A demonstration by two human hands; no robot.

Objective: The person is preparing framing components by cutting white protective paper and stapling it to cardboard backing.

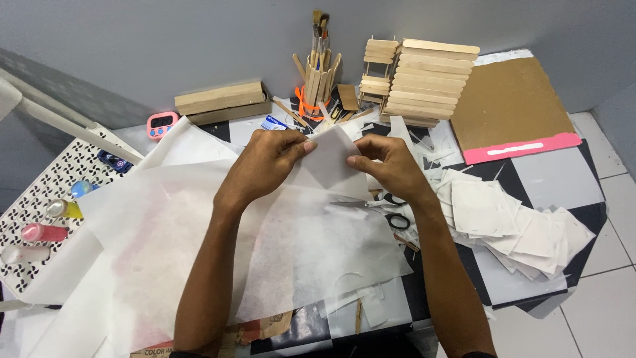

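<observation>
My left hand (265,162) and my right hand (387,166) both pinch the top edge of a small square of thin white paper (331,166), held up over the table. Under them spreads a large sheet of translucent white tissue paper (199,245). Black-handled scissors (396,215) lie on the table just below my right wrist, partly hidden by paper.
A pile of cut white paper squares (510,225) lies at the right. Behind it stand a wooden stick structure (424,83), a stick holder with brushes (319,76), brown cardboard with a pink strip (510,109), a wooden block (218,99) and a pink timer (161,124). Small bottles (46,222) lie on a perforated white tray at left.
</observation>
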